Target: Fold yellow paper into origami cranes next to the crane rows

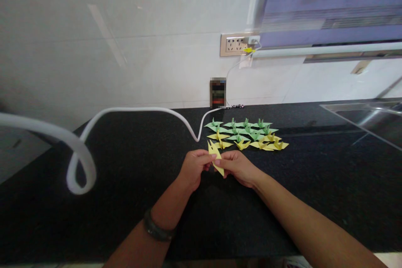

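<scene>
A partly folded yellow paper crane [219, 166], flat and with two narrow points at its upper end, is held between both hands above the dark counter. My left hand [195, 167] pinches its left edge with thumb and fingers. From the other side, my right hand [236, 165] grips it with the thumb on top. Just beyond the hands stand rows of finished paper cranes: green cranes [247, 124] at the back and yellow cranes [242, 145] nearest to me. The fingertips behind the paper are hidden.
A thick white flexible tube [141, 109] loops across the left of the black countertop [125, 217]. Against the wall leans a small pixelated upright object [217, 93]. Above it is a socket panel [234, 45] with a plugged-in cable. A sink [370, 117] lies at the right.
</scene>
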Demonstrator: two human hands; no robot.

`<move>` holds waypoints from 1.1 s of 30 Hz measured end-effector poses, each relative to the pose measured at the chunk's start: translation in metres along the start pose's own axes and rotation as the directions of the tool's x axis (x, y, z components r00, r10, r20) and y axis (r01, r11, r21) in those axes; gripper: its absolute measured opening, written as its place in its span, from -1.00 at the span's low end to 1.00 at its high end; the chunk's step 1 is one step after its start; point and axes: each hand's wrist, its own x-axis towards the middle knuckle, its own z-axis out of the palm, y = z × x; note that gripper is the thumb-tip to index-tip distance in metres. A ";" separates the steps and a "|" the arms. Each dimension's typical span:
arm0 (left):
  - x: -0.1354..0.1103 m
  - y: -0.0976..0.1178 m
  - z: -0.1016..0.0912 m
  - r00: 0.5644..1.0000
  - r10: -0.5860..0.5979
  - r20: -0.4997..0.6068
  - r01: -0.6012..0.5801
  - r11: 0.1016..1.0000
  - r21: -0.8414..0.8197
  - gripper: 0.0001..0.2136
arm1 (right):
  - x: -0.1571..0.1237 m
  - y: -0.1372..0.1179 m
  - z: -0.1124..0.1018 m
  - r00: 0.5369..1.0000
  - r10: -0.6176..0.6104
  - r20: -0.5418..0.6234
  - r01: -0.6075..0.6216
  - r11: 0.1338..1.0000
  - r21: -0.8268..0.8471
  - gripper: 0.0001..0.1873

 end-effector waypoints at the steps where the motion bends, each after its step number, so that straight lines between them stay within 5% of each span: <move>1: 0.000 -0.001 0.000 1.000 0.000 -0.002 0.000 1.000 0.008 -0.80 | 0.000 0.000 0.000 1.000 0.004 0.001 -0.004 1.000 0.004 -0.75; 11: 0.000 0.009 0.000 0.981 0.089 -0.172 -0.096 0.995 -0.034 -0.78 | 0.002 0.002 0.000 0.995 0.031 -0.098 -0.031 1.000 0.000 -0.78; 18: 0.002 0.007 -0.004 0.981 0.083 -0.177 -0.093 0.994 -0.050 -0.79 | 0.002 0.001 -0.005 0.996 0.005 -0.086 -0.012 0.997 -0.080 -0.77; 26: -0.004 0.004 0.002 0.989 0.105 0.099 -0.123 0.974 0.192 -0.80 | 0.004 -0.005 -0.009 0.976 -0.164 -0.143 0.162 0.987 -0.020 -0.72; 33: -0.005 0.002 0.000 0.974 0.089 0.207 -0.167 0.902 0.397 -0.78 | 0.004 0.000 -0.009 0.978 -0.136 -0.159 0.133 0.991 -0.026 -0.79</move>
